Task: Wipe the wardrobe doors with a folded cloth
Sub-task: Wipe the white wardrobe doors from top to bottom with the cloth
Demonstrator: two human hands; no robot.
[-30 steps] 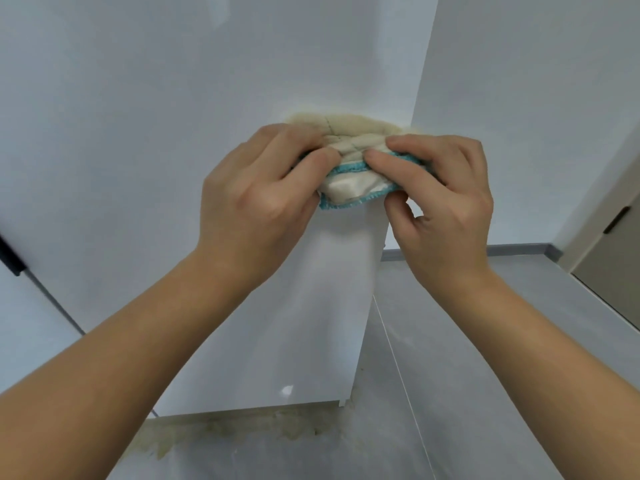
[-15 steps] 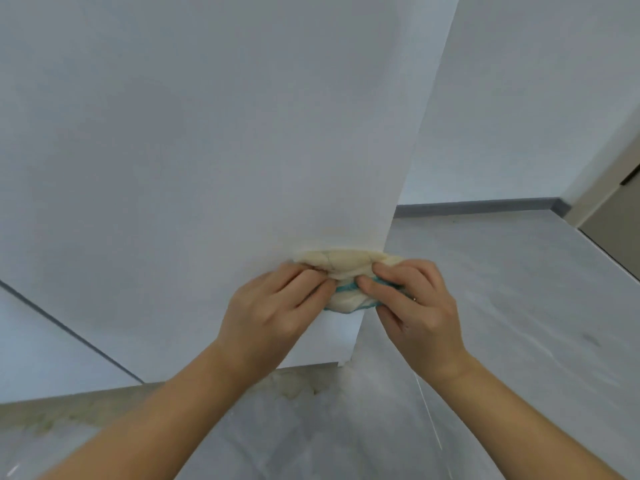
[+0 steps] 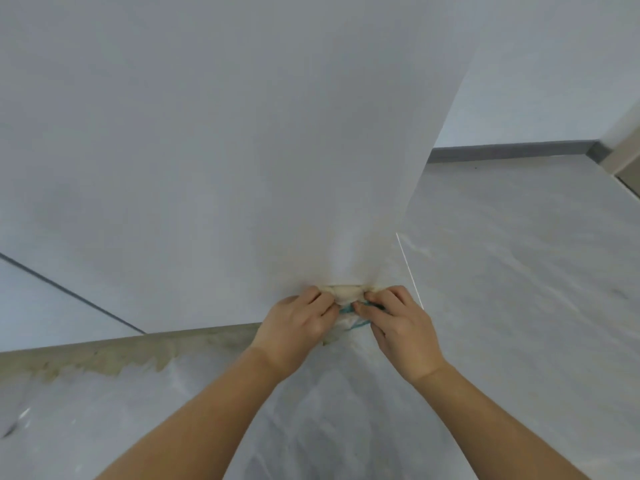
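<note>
We see a grey marbled floor (image 3: 502, 271) running back to a dark grey skirting board (image 3: 512, 148) at the foot of a white wall (image 3: 554, 64). A thin pale seam (image 3: 410, 271) crosses the floor, a yellowish-brown stain (image 3: 104, 358) spreads along its left side, and a beige door frame (image 3: 623, 152) stands at the right edge.

The cloth (image 3: 343, 293) sits against the wardrobe door (image 3: 242, 150) near its lower right corner, the left hand (image 3: 297, 325) on its left side, the right hand (image 3: 399, 322) on its right. The floor (image 3: 502, 271) lies below, reaching a baseboard (image 3: 512, 149) behind.
</note>
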